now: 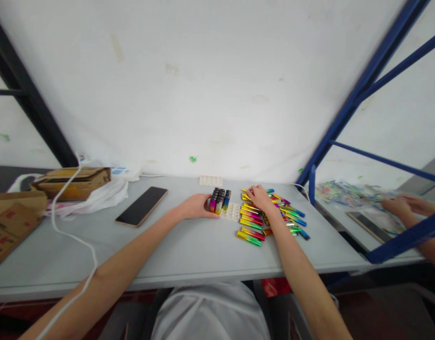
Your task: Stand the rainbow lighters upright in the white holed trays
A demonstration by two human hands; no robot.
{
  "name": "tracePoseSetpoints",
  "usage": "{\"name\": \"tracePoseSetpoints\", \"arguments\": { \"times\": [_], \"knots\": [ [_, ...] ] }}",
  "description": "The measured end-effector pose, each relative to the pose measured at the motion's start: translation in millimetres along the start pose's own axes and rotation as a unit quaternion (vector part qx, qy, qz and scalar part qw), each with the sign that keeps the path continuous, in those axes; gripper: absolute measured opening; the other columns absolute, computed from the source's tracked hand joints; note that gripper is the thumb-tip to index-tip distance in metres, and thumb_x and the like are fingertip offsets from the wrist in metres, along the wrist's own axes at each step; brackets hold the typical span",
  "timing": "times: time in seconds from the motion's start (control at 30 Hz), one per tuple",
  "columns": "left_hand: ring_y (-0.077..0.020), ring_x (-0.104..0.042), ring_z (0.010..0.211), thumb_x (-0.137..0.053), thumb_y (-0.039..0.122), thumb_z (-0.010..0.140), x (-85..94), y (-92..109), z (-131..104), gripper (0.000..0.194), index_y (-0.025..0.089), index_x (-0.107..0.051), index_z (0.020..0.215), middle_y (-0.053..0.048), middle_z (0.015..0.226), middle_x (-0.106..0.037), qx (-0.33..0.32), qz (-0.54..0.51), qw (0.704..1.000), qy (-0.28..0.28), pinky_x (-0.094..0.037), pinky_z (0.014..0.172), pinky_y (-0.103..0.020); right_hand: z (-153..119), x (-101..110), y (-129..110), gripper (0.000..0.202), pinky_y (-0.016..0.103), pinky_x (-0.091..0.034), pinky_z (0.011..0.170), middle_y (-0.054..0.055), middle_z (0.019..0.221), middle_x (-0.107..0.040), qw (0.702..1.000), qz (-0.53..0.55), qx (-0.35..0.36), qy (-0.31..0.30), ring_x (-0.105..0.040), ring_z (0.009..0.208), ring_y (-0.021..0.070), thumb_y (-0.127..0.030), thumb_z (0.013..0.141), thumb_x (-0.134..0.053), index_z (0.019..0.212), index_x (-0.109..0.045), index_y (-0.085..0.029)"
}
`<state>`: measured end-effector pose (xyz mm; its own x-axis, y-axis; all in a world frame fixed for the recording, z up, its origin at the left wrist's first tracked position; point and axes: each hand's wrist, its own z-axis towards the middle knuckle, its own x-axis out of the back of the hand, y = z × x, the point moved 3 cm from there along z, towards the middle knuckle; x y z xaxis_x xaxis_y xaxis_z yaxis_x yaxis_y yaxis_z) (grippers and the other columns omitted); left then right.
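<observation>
While the left hand [197, 206] lies flat on the pale grey tabletop [189, 250], its fingers loosely curled against the side of the white plastic tray [228, 210], it grips nothing that can be made out; the tray stands between the two hands, its left part filled with upright dark-capped rainbow lighters [219, 200], its right pockets bare; the right hand [260, 196] rests palm down on the heap of shiny rainbow-coloured metallic lighter sleeves [265, 218] just right of the tray, fingers bent onto the topmost pieces, though whether it has pinched one I cannot tell; a black smartphone [141, 206] lies well to the left, beyond it a brown cardboard box [72, 182] on a white plastic bag [104, 194]; a white cable [73, 236] trails over the left forearm; past the blue steel frame [359, 94], another person's hands [403, 206] rest on a neighbouring table.
</observation>
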<state>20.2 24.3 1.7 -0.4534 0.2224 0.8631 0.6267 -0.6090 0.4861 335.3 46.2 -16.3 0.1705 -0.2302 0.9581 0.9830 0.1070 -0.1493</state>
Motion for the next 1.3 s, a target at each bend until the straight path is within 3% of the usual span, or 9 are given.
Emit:
{"name": "tracePoseSetpoints", "arguments": {
  "times": [0.23,0.4,0.5,0.6,0.77,0.87,0.97,1.13,1.3],
  "knots": [
    [-0.0253,-0.065,0.073,-0.083,0.079,0.073,0.7,0,0,0.067,0.020,-0.070,0.101,-0.004,0.084,-0.073,0.005,0.016,1.000,-0.002,-0.040,0.064,-0.033,-6,24,-5,0.040,0.035,-0.049,0.092,0.012,0.104,-0.079,0.982,0.110,-0.053,0.147,-0.072,0.095,0.0269,-0.034,0.117,-0.036,0.115,-0.073,-0.019],
    [-0.0270,-0.068,0.077,-0.082,0.077,0.074,-0.2,1,0,0.068,0.018,-0.071,0.106,-0.006,0.088,-0.076,0.010,0.016,1.000,-0.004,-0.042,0.066,-0.034,-17,39,-18,0.051,0.034,-0.048,0.077,0.006,0.084,-0.076,0.918,0.318,-0.043,0.234,-0.066,0.077,0.0251,-0.067,0.103,-0.052,0.105,-0.076,-0.022],
    [-0.0261,-0.068,0.076,-0.081,0.080,0.073,0.0,2,0,0.070,0.019,-0.071,0.105,-0.006,0.088,-0.076,0.008,0.018,1.000,-0.001,-0.042,0.066,-0.033,-20,35,-30,0.057,0.032,-0.044,0.065,-0.001,0.066,-0.064,0.862,0.455,-0.061,0.216,-0.054,0.063,0.0194,-0.076,0.083,-0.072,0.093,-0.075,-0.021],
    [-0.0248,-0.067,0.074,-0.080,0.081,0.073,0.5,2,0,0.069,0.020,-0.071,0.102,-0.004,0.085,-0.075,0.010,0.022,1.000,0.000,-0.042,0.065,-0.032,-20,29,-43,0.056,0.029,-0.039,0.059,-0.005,0.060,-0.053,0.819,0.536,-0.070,0.194,-0.046,0.058,0.0159,-0.078,0.079,-0.075,0.081,-0.068,-0.022],
    [-0.0268,-0.069,0.079,-0.081,0.079,0.072,1.6,3,-1,0.069,0.020,-0.072,0.107,-0.006,0.090,-0.078,0.006,0.007,1.000,-0.002,-0.044,0.067,-0.032,-24,30,-62,0.062,0.029,-0.043,0.058,-0.004,0.062,-0.049,0.836,0.523,-0.024,0.165,-0.051,0.064,0.0167,-0.083,0.081,-0.072,0.068,-0.055,-0.025],
    [-0.0269,-0.069,0.078,-0.081,0.079,0.072,2.1,3,-1,0.068,0.020,-0.072,0.106,-0.005,0.089,-0.077,0.008,0.006,1.000,-0.001,-0.043,0.068,-0.032,-29,31,-73,0.062,0.030,-0.051,0.061,-0.001,0.076,-0.064,0.807,0.580,-0.011,0.109,-0.062,0.067,0.0176,-0.085,0.079,-0.073,0.080,-0.058,-0.025],
    [-0.0263,-0.069,0.079,-0.082,0.078,0.072,2.0,3,-1,0.067,0.021,-0.072,0.104,-0.004,0.089,-0.077,0.008,0.001,1.000,0.001,-0.043,0.068,-0.032,-35,31,-84,0.061,0.028,-0.044,0.052,-0.002,0.076,-0.069,0.788,0.615,-0.009,0.041,-0.055,0.052,0.0138,-0.085,0.081,-0.072,0.092,-0.059,-0.026],
    [-0.0245,-0.066,0.075,-0.080,0.079,0.073,1.3,3,-1,0.067,0.021,-0.071,0.104,-0.002,0.084,-0.075,0.005,-0.004,1.000,-0.003,-0.040,0.066,-0.031,-38,30,-92,0.065,0.026,-0.020,0.044,-0.010,0.056,-0.038,0.781,0.624,-0.027,0.031,-0.031,0.046,0.0110,-0.088,0.076,-0.076,0.090,-0.060,-0.027],
    [-0.0255,-0.065,0.075,-0.081,0.078,0.073,1.9,4,-2,0.069,0.018,-0.072,0.106,-0.005,0.086,-0.075,0.003,0.002,1.000,-0.003,-0.040,0.066,-0.032,-35,20,-90,0.080,0.028,-0.011,0.044,-0.009,0.053,-0.022,0.750,0.655,-0.081,-0.030,-0.015,0.045,0.0098,-0.106,0.081,-0.044,0.065,-0.039,-0.028]
  ]
}}
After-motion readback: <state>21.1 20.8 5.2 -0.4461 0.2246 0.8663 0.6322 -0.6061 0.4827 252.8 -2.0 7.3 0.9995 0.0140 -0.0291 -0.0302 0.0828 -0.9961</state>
